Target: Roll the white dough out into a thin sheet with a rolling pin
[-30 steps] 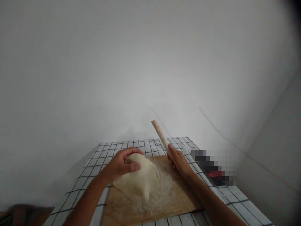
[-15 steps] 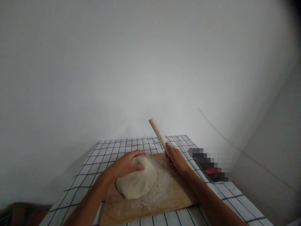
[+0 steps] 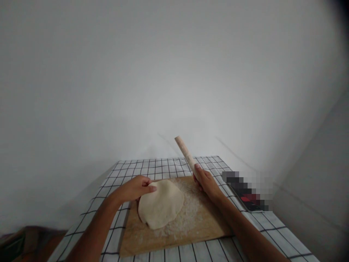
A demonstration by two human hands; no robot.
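Note:
A pale, flattened round of dough [image 3: 163, 206] rests on a floured wooden board [image 3: 199, 225]. My left hand [image 3: 138, 188] pinches the dough's far left edge, thumb on top and the other fingers curled, partly hidden, at its rim. In my right hand [image 3: 206, 183] is a thin wooden rolling pin [image 3: 185, 150], gripped near its lower end. The pin tilts up and away to the left, held off the dough at the board's far right corner.
A white cloth with dark grid lines [image 3: 158, 165] covers the table. To the right of the board lies a dark, pixelated flat object [image 3: 247, 194]. A pale wall [image 3: 174, 80] rises behind the table. Brown and dark green things [image 3: 24, 240] show at the lower left.
My left hand has shifted left, from over the top of the dough to its far left edge. The right hand still holds the pin in nearly the same pose.

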